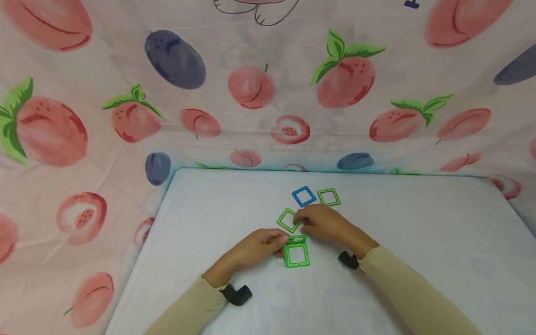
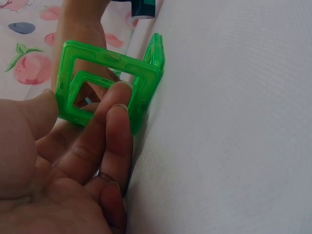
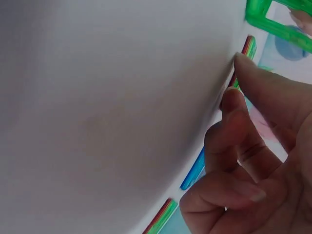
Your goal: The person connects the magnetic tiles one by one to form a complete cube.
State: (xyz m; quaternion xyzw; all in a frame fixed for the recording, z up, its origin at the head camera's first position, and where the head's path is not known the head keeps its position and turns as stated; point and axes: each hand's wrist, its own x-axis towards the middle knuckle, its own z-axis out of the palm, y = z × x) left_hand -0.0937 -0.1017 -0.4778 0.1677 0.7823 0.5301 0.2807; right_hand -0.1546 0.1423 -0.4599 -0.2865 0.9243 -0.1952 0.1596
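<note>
My left hand (image 1: pixel 264 246) holds several bright green square magnetic tiles (image 1: pixel 298 265), joined at angles into a partly open box shape. In the left wrist view, the thumb is at one side of the joined tiles (image 2: pixel 112 59), and two fingertips press the other. My right hand (image 1: pixel 324 223) has its thumb and curled index finger at the near corner of a lighter green square tile (image 1: pixel 282 214) lying flat on the table. The right wrist view shows this tile's edge (image 3: pixel 248 48) as green over dark red, partly hidden by the fingertips.
A blue square tile (image 1: pixel 297 200) and another green tile (image 1: pixel 332 204) lie just beyond the right hand. All rest on a white-covered table (image 1: pixel 217 200). A fruit-printed cloth (image 1: pixel 251 42) rises behind and left of it. Black straps (image 1: pixel 237 295) sit at both wrists.
</note>
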